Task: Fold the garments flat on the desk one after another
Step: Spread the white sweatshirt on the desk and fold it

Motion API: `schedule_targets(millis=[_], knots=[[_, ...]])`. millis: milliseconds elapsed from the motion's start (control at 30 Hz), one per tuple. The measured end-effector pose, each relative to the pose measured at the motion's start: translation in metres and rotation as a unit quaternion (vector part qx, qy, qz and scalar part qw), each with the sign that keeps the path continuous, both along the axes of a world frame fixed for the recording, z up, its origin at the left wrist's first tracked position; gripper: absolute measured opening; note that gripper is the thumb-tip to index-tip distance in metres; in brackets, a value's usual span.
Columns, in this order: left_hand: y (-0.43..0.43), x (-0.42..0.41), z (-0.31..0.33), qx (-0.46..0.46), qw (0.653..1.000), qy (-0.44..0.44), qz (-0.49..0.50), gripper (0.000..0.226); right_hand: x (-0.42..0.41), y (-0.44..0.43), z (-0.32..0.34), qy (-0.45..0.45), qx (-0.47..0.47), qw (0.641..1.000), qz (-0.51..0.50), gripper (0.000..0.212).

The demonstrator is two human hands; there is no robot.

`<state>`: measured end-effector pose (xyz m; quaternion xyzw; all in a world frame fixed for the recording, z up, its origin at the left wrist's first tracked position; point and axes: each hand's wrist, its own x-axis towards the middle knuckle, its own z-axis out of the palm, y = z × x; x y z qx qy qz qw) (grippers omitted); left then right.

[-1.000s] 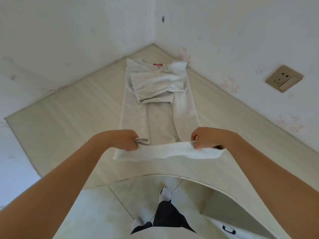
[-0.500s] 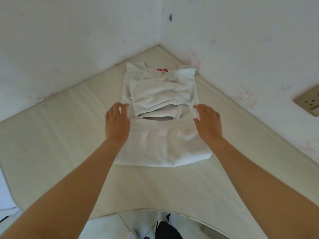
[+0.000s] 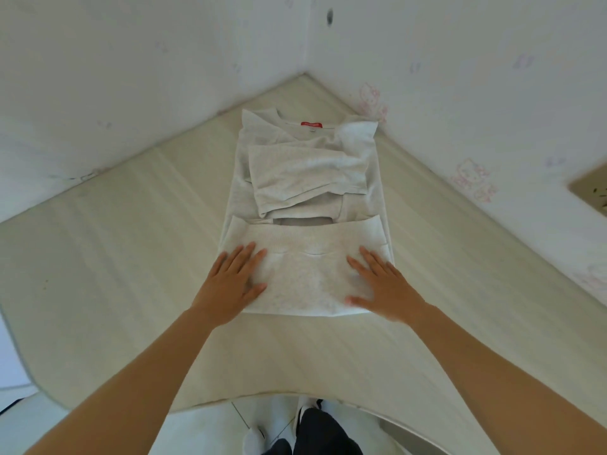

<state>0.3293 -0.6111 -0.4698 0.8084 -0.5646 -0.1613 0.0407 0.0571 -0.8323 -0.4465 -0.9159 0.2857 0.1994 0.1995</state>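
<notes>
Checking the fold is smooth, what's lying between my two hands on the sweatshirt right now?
Head view: only the folded-up hem panel of the sweatshirt, with a small crease, lies between the left hand and right hand.

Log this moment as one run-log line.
stage: folding sweatshirt | hem half folded up | left hand: flat, pressing fold | right hand: flat, pressing fold | surface: desk

**Layout on the desk**

The garment (image 3: 308,198) is lying on the desk (image 3: 131,244), reaching toward its far corner. The left hand (image 3: 231,284) and right hand (image 3: 382,285) are lying flat on the garment's near folded part, left and right.
</notes>
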Motion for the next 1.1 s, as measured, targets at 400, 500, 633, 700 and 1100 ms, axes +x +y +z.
schedule_targets(millis=[400, 500, 633, 700, 1100], knots=[[0.037, -0.023, 0.001, -0.046, 0.997, 0.013, 0.059, 0.055, -0.017, 0.057, 0.003, -0.024, -0.1, 0.991, -0.084, 0.05], [0.037, -0.028, 0.019, -0.005, 0.996, 0.039, 0.084, 0.046, -0.016, 0.069, 0.022, -0.02, -0.09, 0.987, -0.131, 0.042], [0.068, -0.025, 0.046, 0.055, 0.991, 0.11, 0.05, 0.032, -0.048, 0.092, 0.039, 0.015, -0.078, 0.991, -0.11, 0.033], [0.08, -0.02, 0.064, 0.098, 0.982, 0.162, 0.001, 0.02, -0.063, 0.101, 0.052, 0.025, -0.035, 0.992, -0.119, 0.027], [0.058, 0.032, 0.209, -0.006, 0.969, 0.244, -0.039, 0.028, -0.053, 0.056, 0.196, -0.172, 0.037, 0.956, -0.234, 0.024]])
